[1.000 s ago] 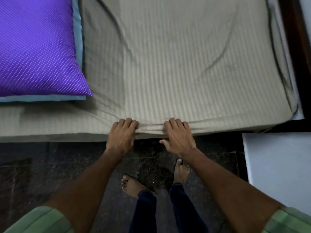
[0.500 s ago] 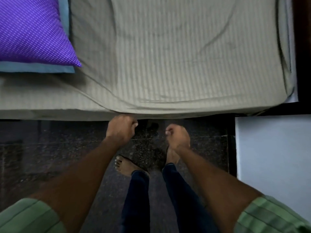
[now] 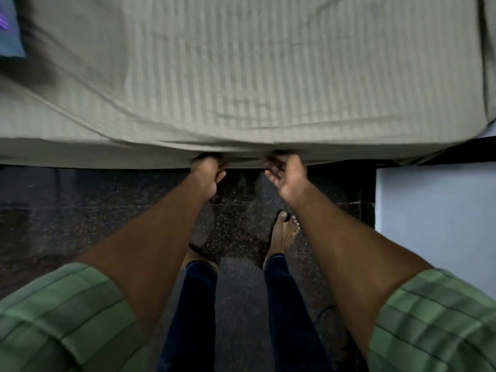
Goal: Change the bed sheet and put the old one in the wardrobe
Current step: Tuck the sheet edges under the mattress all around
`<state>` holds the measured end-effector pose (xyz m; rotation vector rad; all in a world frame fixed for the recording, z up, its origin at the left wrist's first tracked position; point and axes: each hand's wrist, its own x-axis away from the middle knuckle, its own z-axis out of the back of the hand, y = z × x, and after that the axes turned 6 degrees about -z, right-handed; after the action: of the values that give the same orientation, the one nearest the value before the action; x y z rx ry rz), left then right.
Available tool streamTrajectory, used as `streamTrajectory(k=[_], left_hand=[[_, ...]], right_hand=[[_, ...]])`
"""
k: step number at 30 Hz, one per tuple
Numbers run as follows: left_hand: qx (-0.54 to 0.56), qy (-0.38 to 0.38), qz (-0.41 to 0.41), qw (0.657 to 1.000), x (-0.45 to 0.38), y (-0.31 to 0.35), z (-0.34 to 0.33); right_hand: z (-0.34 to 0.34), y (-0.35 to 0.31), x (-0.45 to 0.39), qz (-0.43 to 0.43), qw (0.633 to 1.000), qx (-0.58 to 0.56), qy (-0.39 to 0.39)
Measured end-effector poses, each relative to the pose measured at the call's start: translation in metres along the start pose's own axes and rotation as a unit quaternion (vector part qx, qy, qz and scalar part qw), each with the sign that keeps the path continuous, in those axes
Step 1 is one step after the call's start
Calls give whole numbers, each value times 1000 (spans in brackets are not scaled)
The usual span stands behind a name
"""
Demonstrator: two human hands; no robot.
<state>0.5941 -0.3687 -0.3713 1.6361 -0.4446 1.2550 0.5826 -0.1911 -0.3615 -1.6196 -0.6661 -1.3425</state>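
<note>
A grey-beige striped bed sheet (image 3: 255, 76) covers the mattress across the top of the head view, wrinkled toward its near edge. My left hand (image 3: 206, 174) sits at that edge with its fingers curled under the hanging sheet hem. My right hand (image 3: 285, 174) is palm-up a little to the right, its fingertips tucked under the same hem. Both hands touch the sheet from below; the fingertips are hidden under the cloth.
A purple pillow with a blue border (image 3: 10, 36) shows only at the far left edge. The dark speckled floor (image 3: 80, 210) lies below the bed, with my bare feet on it. A pale blue-white surface (image 3: 434, 216) stands at the right.
My hands went from resting on top of the sheet's edge to under its hem, the right one turning palm-up. The view moved closer and rightward, pushing the pillow nearly out of frame.
</note>
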Motion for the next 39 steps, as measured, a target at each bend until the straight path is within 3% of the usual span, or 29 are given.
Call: streamTrajectory(k=[5,8,12,16,19,22,25,28,31,33,36,39], left_hand=[[138,-10,14,990,-15,-23,-11],[238,2,13,971,-25,-33,-16],[332,27,10,943,-30,-54,-24],[433,34,2,901,-26,-46,-48],[519,42,20,853,-17,-25,-66],[571,32,37,819,-21,-19,-76],[558,48,40,828,-35,-24,-69],[532,22,4,847,-42,-29,-59],[498,3,-31,866,-33,-41,-65],[473,14,-32,881,-23,-50,-66],[348,34,-18,937,-13,-54,-58],[118,39,-3,992,1,-54,-51]], right_hand=[[37,6,-25,-14,997,-75,-30],[32,-8,-45,-11,981,-193,-8],[30,-5,-50,2,967,-255,-29],[15,-17,-50,-35,941,-331,-65],[2,-24,-44,-88,913,-396,-45],[-3,-26,-33,-67,897,-430,-79],[-6,-30,-33,-55,892,-432,-122],[-11,-33,-39,-33,941,-328,-80],[-13,-32,-45,-13,887,-452,-93],[-4,-20,-39,-13,895,-439,-76],[18,-1,-30,-18,932,-350,-90],[24,11,-20,-45,987,-153,-21]])
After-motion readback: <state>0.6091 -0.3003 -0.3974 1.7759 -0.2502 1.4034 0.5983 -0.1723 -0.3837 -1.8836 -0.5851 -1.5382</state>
